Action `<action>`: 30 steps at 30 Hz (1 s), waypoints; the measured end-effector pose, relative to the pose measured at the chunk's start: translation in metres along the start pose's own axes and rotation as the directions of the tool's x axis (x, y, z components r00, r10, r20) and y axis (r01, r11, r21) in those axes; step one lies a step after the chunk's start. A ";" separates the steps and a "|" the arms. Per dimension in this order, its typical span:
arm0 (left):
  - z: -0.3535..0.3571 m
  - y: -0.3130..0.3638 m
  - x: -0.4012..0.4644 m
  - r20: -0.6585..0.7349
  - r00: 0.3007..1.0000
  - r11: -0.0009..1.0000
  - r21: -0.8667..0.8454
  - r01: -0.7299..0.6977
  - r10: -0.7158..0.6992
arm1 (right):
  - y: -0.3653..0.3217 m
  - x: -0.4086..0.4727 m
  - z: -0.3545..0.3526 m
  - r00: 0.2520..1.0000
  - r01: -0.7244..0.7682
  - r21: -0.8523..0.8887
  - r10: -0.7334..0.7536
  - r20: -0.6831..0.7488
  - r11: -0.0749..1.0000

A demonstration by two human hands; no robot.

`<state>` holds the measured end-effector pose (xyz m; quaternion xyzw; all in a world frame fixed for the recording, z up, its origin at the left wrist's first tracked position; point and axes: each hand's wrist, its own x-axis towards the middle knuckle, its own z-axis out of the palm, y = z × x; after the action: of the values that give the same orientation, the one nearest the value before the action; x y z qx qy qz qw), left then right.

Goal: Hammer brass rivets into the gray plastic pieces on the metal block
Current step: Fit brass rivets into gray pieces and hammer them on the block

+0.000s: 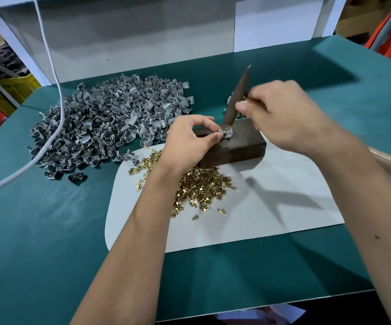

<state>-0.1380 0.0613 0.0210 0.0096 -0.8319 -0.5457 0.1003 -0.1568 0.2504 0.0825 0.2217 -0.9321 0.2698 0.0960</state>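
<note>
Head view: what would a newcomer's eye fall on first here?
The big heap of gray plastic pieces at the table's left, then the brass rivets spilled on the white mat. At centre, the left hand pinches one piece on the metal block while the right hand grips a hammer.

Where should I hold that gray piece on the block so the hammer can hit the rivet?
Pinch the gray piece by its left edge, coming from the left as the left hand does; the rivet stands upright in its middle, and the hammer works from the right.
</note>
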 end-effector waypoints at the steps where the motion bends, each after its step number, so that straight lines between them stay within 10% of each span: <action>1: 0.000 -0.001 0.000 -0.003 1.000 1.000 -0.002 0.002 -0.002 | -0.001 0.000 0.001 0.997 0.021 0.048 -0.017 -0.078 0.999; 8: 0.000 0.000 0.000 -0.011 1.000 1.000 0.004 0.005 -0.005 | 0.008 -0.006 0.006 0.995 -0.042 -0.176 0.056 0.078 0.984; 13: 0.000 0.001 0.001 -0.016 1.000 1.000 0.007 0.010 -0.009 | -0.002 -0.004 0.002 0.979 -0.035 -0.060 0.022 -0.202 0.998; 18: 0.000 0.004 -0.001 -0.008 1.000 1.000 -0.001 0.016 -0.016 | -0.009 -0.007 0.010 0.999 -0.032 -0.233 0.040 0.031 0.972; 23: -0.001 0.001 0.001 -0.003 1.000 0.999 0.035 -0.009 0.009 | -0.014 -0.006 0.003 0.965 0.007 -0.127 -0.039 -0.258 0.992; 27: 0.000 0.001 0.001 -0.002 1.000 1.000 -0.004 0.001 -0.001 | -0.012 -0.008 0.014 0.998 -0.030 -0.254 0.044 0.049 0.967; 30: 0.000 0.000 0.001 -0.003 1.000 1.000 0.013 0.002 -0.002 | -0.010 -0.001 0.003 0.996 -0.027 -0.306 0.001 -0.085 0.952</action>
<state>-0.1395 0.0613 0.0210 0.0116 -0.8352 -0.5405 0.1010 -0.1514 0.2411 0.0843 0.1860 -0.9594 0.1316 0.1665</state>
